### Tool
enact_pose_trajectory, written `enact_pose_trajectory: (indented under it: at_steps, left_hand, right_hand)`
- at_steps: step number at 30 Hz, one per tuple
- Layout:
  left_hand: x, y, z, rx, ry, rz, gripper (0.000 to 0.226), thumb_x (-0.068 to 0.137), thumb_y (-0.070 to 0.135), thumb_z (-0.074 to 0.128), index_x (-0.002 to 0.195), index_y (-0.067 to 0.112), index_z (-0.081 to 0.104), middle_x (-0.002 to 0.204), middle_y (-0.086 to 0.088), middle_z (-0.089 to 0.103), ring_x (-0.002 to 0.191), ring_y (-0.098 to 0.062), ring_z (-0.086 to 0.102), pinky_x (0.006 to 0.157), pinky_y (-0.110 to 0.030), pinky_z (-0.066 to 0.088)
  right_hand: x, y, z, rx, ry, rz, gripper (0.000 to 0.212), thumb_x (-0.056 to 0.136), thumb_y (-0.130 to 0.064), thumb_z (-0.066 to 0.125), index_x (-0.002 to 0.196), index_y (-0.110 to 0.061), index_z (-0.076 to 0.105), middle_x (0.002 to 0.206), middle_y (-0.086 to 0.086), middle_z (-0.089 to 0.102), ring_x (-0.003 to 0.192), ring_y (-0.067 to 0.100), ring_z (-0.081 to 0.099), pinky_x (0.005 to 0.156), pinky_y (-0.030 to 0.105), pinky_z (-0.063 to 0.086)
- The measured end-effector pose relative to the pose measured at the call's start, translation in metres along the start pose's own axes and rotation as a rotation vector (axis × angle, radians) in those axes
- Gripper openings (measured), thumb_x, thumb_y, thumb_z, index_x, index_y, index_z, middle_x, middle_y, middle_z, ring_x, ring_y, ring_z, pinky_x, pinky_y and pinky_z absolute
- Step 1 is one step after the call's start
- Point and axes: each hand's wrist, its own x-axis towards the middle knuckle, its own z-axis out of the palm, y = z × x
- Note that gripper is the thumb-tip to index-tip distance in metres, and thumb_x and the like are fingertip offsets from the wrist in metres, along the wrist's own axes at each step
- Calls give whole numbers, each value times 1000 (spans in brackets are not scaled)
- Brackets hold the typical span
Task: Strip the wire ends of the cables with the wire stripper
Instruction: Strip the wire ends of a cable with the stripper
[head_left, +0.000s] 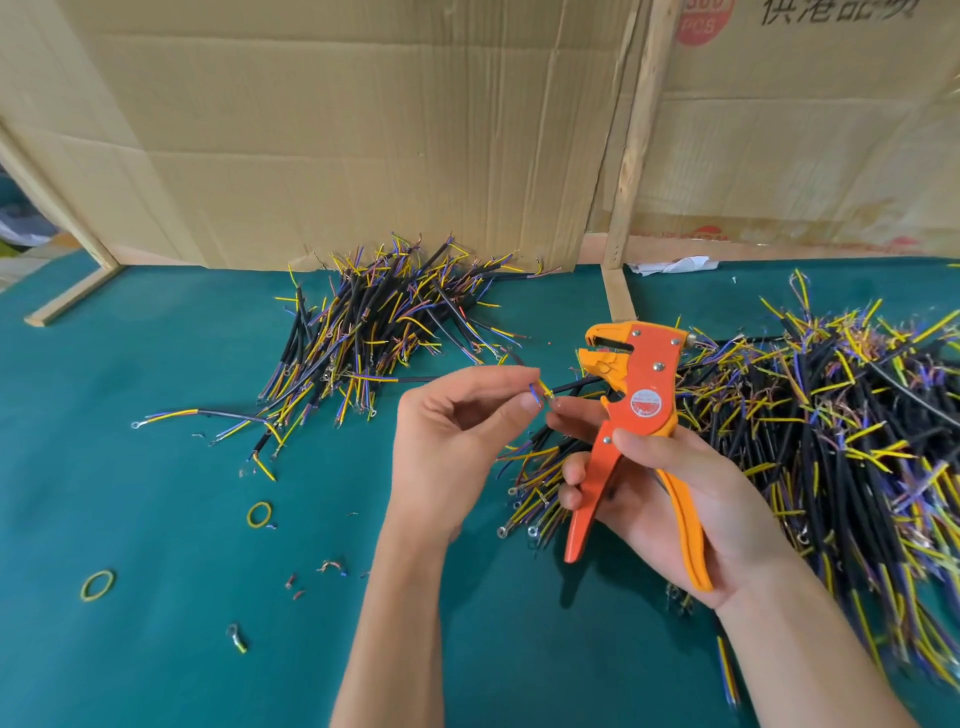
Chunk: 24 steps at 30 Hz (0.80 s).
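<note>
Left hand (457, 421) pinches a cable (569, 387) at its wire ends; right hand (691, 499), at four o'clock, grips the wire stripper (636, 415).

One head-worn camera looks forward and down, close over the green table (156, 519)

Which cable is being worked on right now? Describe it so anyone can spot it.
Start at the orange wire stripper in the right hand. The cable runs behind its head, yellow and blue ends pinched by the left hand. It alone is lifted off both piles.
</note>
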Motion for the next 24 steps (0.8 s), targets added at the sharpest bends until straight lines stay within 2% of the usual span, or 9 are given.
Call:
enact_pose_trajectory:
  at_steps: [3, 5, 8, 10, 14, 17, 18, 21, 24]
  left_hand:
    - [1, 1, 1, 103, 90, 64, 22, 80, -1, 79, 84, 21, 80, 79, 0, 77, 74, -9, 70, 72, -23, 53]
    - [1, 1, 1, 259, 126, 136, 18, 80, 4, 80, 85, 22, 80, 84, 3, 75, 83, -11, 68, 72, -30, 50]
    - [3, -2, 0, 381, 129, 202, 13, 84, 9, 78, 90, 20, 77, 104, 8, 71, 112, -16, 63, 91, -33, 49]
    - [2, -5, 2, 408, 101, 174, 9, 90, 11, 72, 92, 20, 74, 107, 10, 72, 117, -14, 62, 101, -33, 46]
    - [0, -10, 6, 522, 69, 90, 9, 96, 28, 65, 92, 25, 73, 91, 15, 72, 92, -4, 65, 78, -14, 47]
    - [0, -13, 6, 584, 50, 87, 21, 98, 40, 57, 96, 24, 70, 99, 24, 69, 109, 15, 56, 90, -10, 43]
    - [0, -13, 8, 592, 41, 102, 23, 99, 40, 53, 97, 22, 68, 99, 24, 69, 108, 16, 55, 89, -10, 43]
    - [-1, -11, 15, 623, 52, 159, 25, 101, 38, 48, 89, 19, 58, 89, 12, 66, 89, -8, 61, 77, -25, 48]
    - [1, -9, 14, 669, 137, 239, 24, 101, 37, 49, 82, 23, 52, 82, 11, 58, 82, -14, 53, 72, -26, 41]
  right_hand:
    - [1, 3, 3, -6, 18, 13, 54, 75, -16, 77, 123, 5, 67, 123, 26, 65, 76, 30, 65, 72, 42, 55]
    - [1, 4, 6, -12, 14, 26, 54, 74, -16, 76, 123, 6, 67, 123, 27, 64, 75, 30, 65, 71, 42, 55]
    - [0, 5, 8, -3, -17, 40, 67, 69, -18, 87, 126, 8, 64, 125, 28, 63, 76, 31, 64, 71, 43, 55]
    - [0, 5, 8, 23, -60, 43, 73, 70, -23, 89, 129, 9, 61, 126, 29, 61, 76, 32, 63, 72, 43, 53]
    - [-1, 6, 9, 77, -120, 41, 73, 75, -24, 86, 132, 11, 57, 127, 29, 59, 77, 31, 62, 74, 43, 52]
    - [-1, 6, 8, 107, -150, 29, 73, 77, -24, 84, 134, 12, 55, 127, 28, 59, 78, 30, 61, 75, 42, 51]
    - [-1, 5, 8, 117, -161, 25, 72, 78, -24, 83, 135, 12, 55, 127, 28, 59, 78, 29, 62, 76, 42, 52]
    - [-1, 4, 9, 162, -190, 14, 70, 82, -23, 80, 136, 11, 54, 127, 27, 59, 80, 28, 61, 77, 41, 52]
    - [-1, 1, 5, 180, -175, -5, 71, 81, -24, 81, 137, 10, 54, 127, 26, 60, 81, 27, 61, 77, 40, 53]
